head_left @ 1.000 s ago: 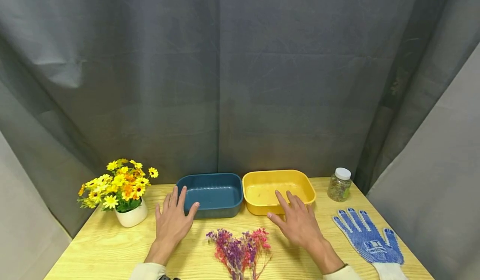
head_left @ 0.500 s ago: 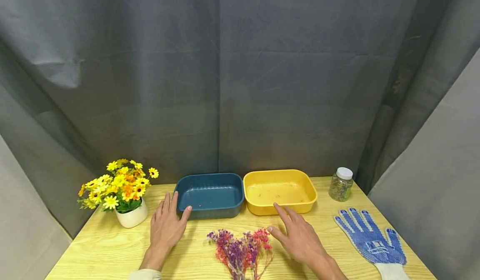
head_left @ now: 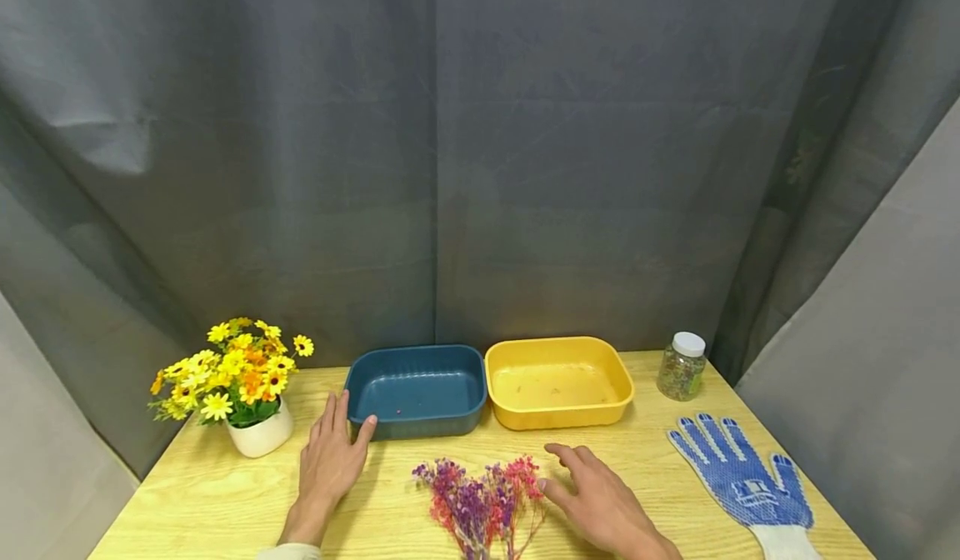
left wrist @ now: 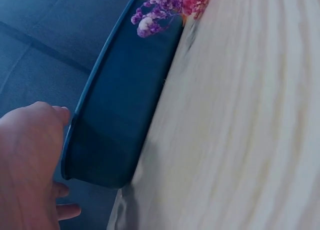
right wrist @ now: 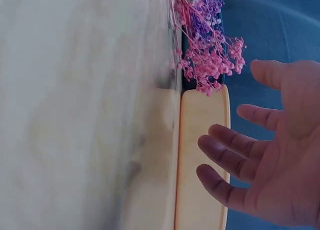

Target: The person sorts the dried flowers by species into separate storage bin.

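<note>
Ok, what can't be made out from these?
Left hand and blue bin, head view: overlap hides whether they touch.
Dried flowers: stem ends cut off by head view's bottom edge.
Glove, head view: same edge cuts its cuff.
Jar, head view: contents too small to identify.

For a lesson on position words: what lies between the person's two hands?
In the head view, purple and pink flowers lie between left hand and right hand.

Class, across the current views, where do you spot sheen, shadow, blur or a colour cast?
Head: pale sheen on the curtain at upper left, soft shadow beside the left hand; left wrist: bluish cast, table grain soft; right wrist: table blurred, with smeared dark patches near the yellow tub.
</note>
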Action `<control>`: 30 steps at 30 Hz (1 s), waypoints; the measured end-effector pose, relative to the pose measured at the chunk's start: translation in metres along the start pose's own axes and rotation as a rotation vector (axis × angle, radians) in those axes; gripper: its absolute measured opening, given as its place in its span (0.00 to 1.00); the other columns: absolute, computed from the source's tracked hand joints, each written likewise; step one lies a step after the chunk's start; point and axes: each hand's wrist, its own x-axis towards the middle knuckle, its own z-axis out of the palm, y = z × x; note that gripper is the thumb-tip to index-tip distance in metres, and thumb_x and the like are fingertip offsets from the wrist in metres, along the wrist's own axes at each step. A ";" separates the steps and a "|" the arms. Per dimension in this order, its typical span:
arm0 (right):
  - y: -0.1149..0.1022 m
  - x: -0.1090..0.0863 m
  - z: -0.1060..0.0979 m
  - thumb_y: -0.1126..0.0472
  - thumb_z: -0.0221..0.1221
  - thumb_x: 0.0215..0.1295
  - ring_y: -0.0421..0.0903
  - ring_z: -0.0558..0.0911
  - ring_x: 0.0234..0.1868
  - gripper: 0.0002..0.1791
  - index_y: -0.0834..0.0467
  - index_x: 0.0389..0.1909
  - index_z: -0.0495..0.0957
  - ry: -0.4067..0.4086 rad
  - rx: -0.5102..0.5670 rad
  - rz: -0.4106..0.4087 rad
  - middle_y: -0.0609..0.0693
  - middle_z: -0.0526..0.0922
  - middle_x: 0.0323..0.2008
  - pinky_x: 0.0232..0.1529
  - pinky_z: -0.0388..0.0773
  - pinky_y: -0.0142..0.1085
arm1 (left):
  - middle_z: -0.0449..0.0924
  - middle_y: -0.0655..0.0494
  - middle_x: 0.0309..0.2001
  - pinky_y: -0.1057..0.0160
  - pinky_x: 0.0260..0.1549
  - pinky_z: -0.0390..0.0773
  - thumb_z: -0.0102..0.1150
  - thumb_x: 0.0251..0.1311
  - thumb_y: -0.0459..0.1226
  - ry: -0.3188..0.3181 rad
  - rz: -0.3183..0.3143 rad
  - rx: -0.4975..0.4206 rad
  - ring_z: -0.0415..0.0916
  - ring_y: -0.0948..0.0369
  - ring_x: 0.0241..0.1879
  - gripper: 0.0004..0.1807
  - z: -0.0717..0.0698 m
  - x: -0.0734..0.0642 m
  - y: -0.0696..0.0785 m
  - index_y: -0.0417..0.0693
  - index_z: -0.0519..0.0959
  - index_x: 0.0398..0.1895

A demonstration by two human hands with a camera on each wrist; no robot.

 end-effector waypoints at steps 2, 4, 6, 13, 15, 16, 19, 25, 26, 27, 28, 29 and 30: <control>-0.001 -0.001 0.001 0.39 0.59 0.62 0.42 0.77 0.45 0.25 0.45 0.57 0.73 -0.016 0.013 0.000 0.45 0.78 0.47 0.43 0.76 0.46 | 0.37 0.45 0.79 0.31 0.60 0.59 0.33 0.67 0.66 -0.006 -0.006 -0.006 0.47 0.40 0.74 0.44 0.001 0.001 -0.001 0.53 0.43 0.78; -0.001 -0.002 0.003 0.42 0.61 0.61 0.39 0.75 0.38 0.21 0.47 0.51 0.75 -0.025 0.027 -0.015 0.43 0.78 0.41 0.37 0.74 0.40 | 0.37 0.46 0.79 0.31 0.60 0.58 0.33 0.67 0.66 -0.011 -0.008 -0.019 0.47 0.40 0.74 0.44 0.002 0.002 -0.001 0.52 0.43 0.78; -0.001 -0.002 0.004 0.45 0.62 0.61 0.38 0.74 0.33 0.17 0.49 0.46 0.76 -0.031 0.047 -0.036 0.42 0.77 0.35 0.32 0.70 0.35 | 0.37 0.46 0.79 0.31 0.61 0.58 0.32 0.67 0.67 -0.013 -0.007 -0.037 0.47 0.41 0.74 0.45 0.002 0.002 -0.001 0.51 0.42 0.78; 0.000 -0.006 0.009 0.51 0.61 0.62 0.35 0.70 0.23 0.05 0.46 0.32 0.77 -0.113 0.136 -0.105 0.38 0.75 0.23 0.25 0.65 0.30 | 0.43 0.45 0.78 0.31 0.62 0.58 0.34 0.66 0.67 -0.012 -0.015 -0.091 0.50 0.40 0.73 0.47 0.005 0.003 -0.002 0.47 0.43 0.78; 0.000 -0.007 0.011 0.50 0.62 0.62 0.35 0.70 0.23 0.06 0.45 0.30 0.77 -0.137 0.152 -0.110 0.38 0.75 0.23 0.25 0.65 0.30 | 0.44 0.45 0.78 0.32 0.62 0.57 0.35 0.66 0.67 -0.014 -0.018 -0.104 0.50 0.40 0.73 0.48 0.005 0.003 -0.002 0.47 0.43 0.78; -0.001 -0.008 0.011 0.50 0.62 0.62 0.35 0.70 0.23 0.06 0.45 0.29 0.78 -0.143 0.155 -0.115 0.38 0.76 0.22 0.25 0.65 0.30 | 0.43 0.45 0.78 0.32 0.62 0.57 0.35 0.66 0.67 -0.015 -0.020 -0.109 0.50 0.40 0.73 0.48 0.006 0.003 -0.003 0.47 0.43 0.78; -0.003 -0.009 0.013 0.50 0.62 0.62 0.35 0.71 0.23 0.06 0.45 0.27 0.78 -0.159 0.166 -0.131 0.38 0.76 0.22 0.25 0.66 0.31 | 0.43 0.44 0.78 0.32 0.63 0.56 0.35 0.65 0.67 -0.019 -0.025 -0.119 0.49 0.40 0.73 0.48 0.007 0.002 -0.004 0.47 0.42 0.78; -0.007 -0.010 0.018 0.52 0.61 0.62 0.34 0.73 0.24 0.06 0.46 0.28 0.80 -0.223 0.233 -0.170 0.39 0.78 0.23 0.27 0.68 0.31 | 0.43 0.44 0.78 0.33 0.64 0.57 0.33 0.65 0.68 -0.019 -0.027 -0.123 0.50 0.40 0.73 0.49 0.008 0.002 -0.004 0.47 0.41 0.78; -0.008 -0.011 0.019 0.52 0.61 0.62 0.34 0.73 0.24 0.05 0.46 0.28 0.80 -0.229 0.243 -0.175 0.39 0.78 0.23 0.27 0.69 0.31 | 0.43 0.44 0.78 0.33 0.64 0.56 0.33 0.65 0.68 -0.018 -0.026 -0.126 0.50 0.40 0.73 0.49 0.008 0.002 -0.004 0.47 0.41 0.78; -0.008 -0.011 0.020 0.52 0.61 0.62 0.34 0.74 0.24 0.05 0.47 0.28 0.80 -0.232 0.252 -0.182 0.39 0.78 0.23 0.27 0.69 0.31 | 0.43 0.44 0.78 0.33 0.64 0.56 0.33 0.65 0.68 -0.018 -0.026 -0.128 0.50 0.40 0.73 0.49 0.008 0.003 -0.004 0.47 0.41 0.78; -0.009 -0.011 0.021 0.52 0.62 0.62 0.34 0.74 0.24 0.05 0.47 0.28 0.80 -0.228 0.252 -0.190 0.38 0.79 0.23 0.27 0.69 0.30 | 0.43 0.44 0.78 0.33 0.64 0.57 0.33 0.65 0.68 -0.017 -0.025 -0.130 0.50 0.40 0.73 0.49 0.008 0.003 -0.004 0.47 0.40 0.78; -0.010 -0.011 0.022 0.52 0.62 0.61 0.33 0.74 0.24 0.05 0.46 0.28 0.80 -0.223 0.250 -0.195 0.38 0.79 0.23 0.27 0.69 0.29 | 0.43 0.44 0.78 0.33 0.64 0.57 0.33 0.65 0.68 -0.017 -0.025 -0.130 0.51 0.40 0.73 0.49 0.008 0.003 -0.004 0.47 0.40 0.78; -0.010 -0.011 0.023 0.52 0.62 0.61 0.32 0.73 0.24 0.05 0.46 0.27 0.80 -0.220 0.247 -0.198 0.37 0.79 0.23 0.27 0.68 0.29 | 0.43 0.44 0.78 0.33 0.64 0.57 0.33 0.66 0.68 -0.018 -0.026 -0.132 0.51 0.40 0.72 0.48 0.008 0.003 -0.004 0.47 0.40 0.78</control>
